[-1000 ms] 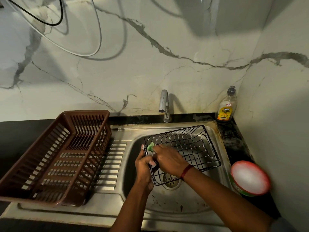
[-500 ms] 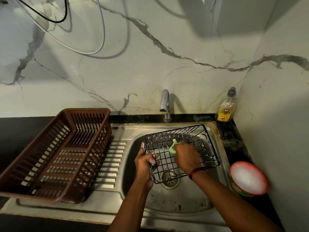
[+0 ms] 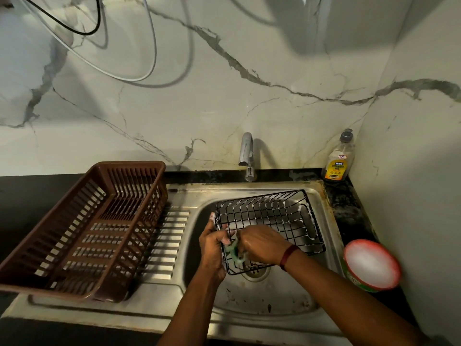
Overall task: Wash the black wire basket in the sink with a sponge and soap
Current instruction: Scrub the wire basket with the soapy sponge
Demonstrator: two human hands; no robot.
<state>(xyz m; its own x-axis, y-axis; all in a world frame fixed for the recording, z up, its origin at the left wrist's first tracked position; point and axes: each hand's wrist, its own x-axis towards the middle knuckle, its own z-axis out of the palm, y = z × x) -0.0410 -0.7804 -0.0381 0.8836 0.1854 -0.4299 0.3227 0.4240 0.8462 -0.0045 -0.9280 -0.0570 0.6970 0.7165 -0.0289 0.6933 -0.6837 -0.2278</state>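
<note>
Green sponge (image 3: 234, 253) at the near-left corner of the black wire basket (image 3: 274, 221)

The basket lay tilted in the sink (image 3: 262, 303), its long axis running left to right. The left hand (image 3: 212, 243) kept its grip curled over the left rim. The right hand (image 3: 262, 244), its grip pinching the sponge just beside it, was nearer the wires stretching away rightward.

A brown plastic crate (image 3: 62, 221) stands left of the tap (image 3: 247, 153), cables (image 3: 129, 79) hanging above
</note>
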